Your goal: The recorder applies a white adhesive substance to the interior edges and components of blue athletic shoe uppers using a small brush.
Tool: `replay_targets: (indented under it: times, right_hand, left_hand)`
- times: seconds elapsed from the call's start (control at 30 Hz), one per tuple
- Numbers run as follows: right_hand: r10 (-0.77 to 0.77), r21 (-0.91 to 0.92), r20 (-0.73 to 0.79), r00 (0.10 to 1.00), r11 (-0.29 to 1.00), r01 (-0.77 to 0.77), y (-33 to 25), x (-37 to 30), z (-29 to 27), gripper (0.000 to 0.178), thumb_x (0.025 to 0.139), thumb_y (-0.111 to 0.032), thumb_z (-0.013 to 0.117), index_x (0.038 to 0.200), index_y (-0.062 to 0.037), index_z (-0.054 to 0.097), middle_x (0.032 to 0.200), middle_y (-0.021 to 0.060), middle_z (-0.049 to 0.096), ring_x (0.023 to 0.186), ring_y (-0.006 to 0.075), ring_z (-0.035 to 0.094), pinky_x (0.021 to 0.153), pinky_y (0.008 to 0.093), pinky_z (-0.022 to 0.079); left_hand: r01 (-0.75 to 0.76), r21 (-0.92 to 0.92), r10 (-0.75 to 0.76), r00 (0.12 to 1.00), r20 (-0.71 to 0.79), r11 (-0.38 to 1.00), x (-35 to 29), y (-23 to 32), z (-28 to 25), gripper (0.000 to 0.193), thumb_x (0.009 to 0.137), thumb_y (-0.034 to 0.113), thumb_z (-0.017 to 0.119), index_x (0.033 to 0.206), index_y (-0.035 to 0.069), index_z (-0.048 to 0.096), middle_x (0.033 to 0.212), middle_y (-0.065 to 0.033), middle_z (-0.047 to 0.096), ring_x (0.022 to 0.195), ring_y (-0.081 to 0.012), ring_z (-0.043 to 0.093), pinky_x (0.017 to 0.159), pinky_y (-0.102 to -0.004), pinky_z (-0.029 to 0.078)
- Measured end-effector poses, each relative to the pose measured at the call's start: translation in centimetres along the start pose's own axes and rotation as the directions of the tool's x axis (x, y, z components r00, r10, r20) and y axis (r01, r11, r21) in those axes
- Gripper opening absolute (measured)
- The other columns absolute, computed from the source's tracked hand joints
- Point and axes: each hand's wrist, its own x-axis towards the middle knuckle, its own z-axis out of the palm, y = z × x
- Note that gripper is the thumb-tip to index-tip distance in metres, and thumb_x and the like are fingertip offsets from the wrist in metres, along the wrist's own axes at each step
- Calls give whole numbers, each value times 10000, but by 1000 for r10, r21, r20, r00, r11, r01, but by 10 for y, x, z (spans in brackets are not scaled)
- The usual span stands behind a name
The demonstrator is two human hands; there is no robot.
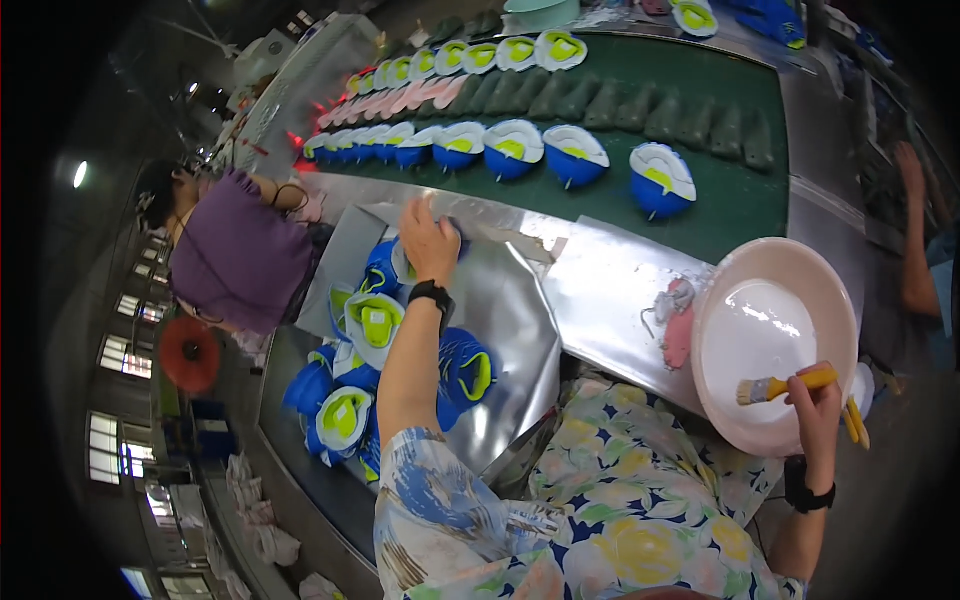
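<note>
My left hand reaches over a pile of blue shoe uppers with white undersides and lime-green linings. Its fingers are bent over a blue shoe upper at the pile's far end, mostly hidden beneath the hand. Closer to me lie more uppers, among them one with its lime lining facing up. My right hand is closed round the yellow handle of a paintbrush, its pale bristles pointing left. The brush hangs over a pale pink basin holding white liquid.
Beyond the metal ledge, a green conveyor belt carries rows of uppers, dark sole-shaped pieces and pink ones. A grey rag lies by the basin. One person in purple works at left; another person's arm shows at right.
</note>
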Motion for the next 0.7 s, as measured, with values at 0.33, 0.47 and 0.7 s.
replay_targets:
  times: [0.33, 0.47, 0.7]
  right_hand:
    - [-46, -79, 17, 999, 996, 48, -3, 8, 5, 157, 879, -109, 683, 920, -9, 570, 793, 33, 617, 695, 90, 592, 647, 229, 470]
    - [-66, -129, 59, 996, 989, 73, -7, 16, 9, 166, 872, -128, 697, 918, -6, 595, 756, 30, 631, 661, 88, 596, 626, 227, 471]
    - [-77, -374, 50, 996, 923, 90, -2, 40, -11, 236, 854, -214, 713, 900, -1, 622, 711, 58, 627, 623, 117, 593, 580, 261, 456]
  left_hand:
    - [190, 263, -313, 748, 585, 946, -42, -88, -22, 539, 749, 122, 683, 1271, 70, 562, 1245, -215, 554, 1128, -409, 529, 905, -465, 474]
    - [410, 105, -390, 714, 582, 906, -27, -70, -16, 418, 742, 44, 634, 1158, 4, 615, 975, -202, 626, 946, -401, 596, 858, -415, 474]
    - [22, -432, 186, 881, 435, 902, -19, 71, -86, 285, 776, -18, 604, 1052, 26, 658, 1061, -185, 576, 987, -365, 569, 831, -397, 461]
